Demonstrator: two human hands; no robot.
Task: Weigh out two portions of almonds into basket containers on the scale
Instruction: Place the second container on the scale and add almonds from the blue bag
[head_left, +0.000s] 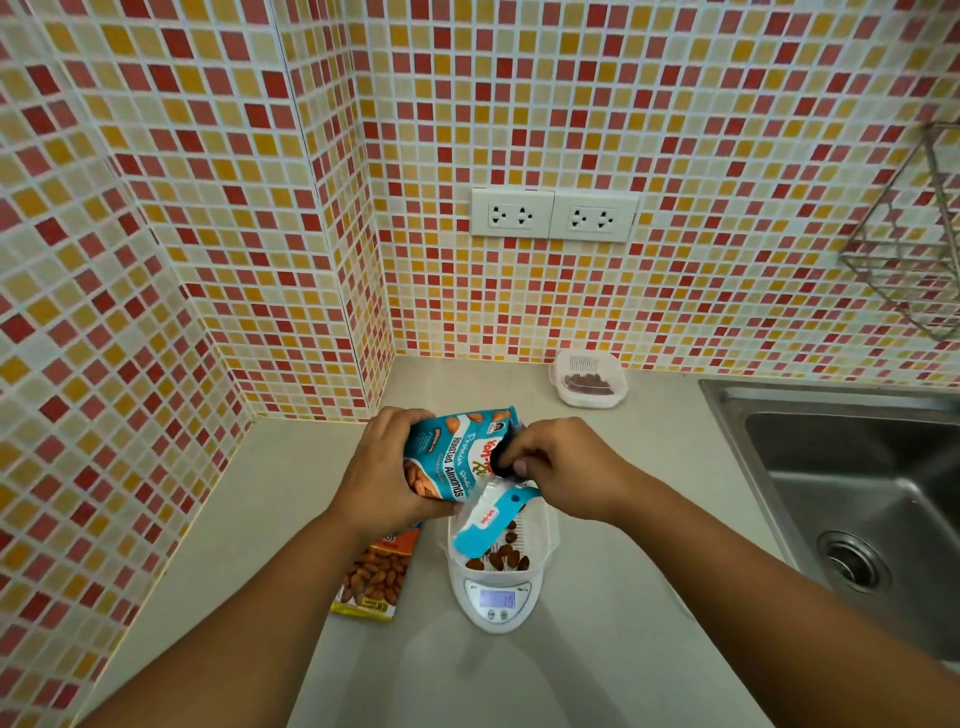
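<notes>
Head view: left hand grips a blue almond bag, tilted over a white basket on the scale, centre frame. Right hand pinches the bag's top edge. Almonds lie in the basket. Second basket sits by the wall on the worktop.

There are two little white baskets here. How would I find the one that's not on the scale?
Start at the metal sink on the right, then look along the tiled back wall toward the two sockets. Just below them, on the counter against the wall, sits a white basket container with dark almonds inside. Unlike the basket on the scale, nobody's hands are near it.
</notes>
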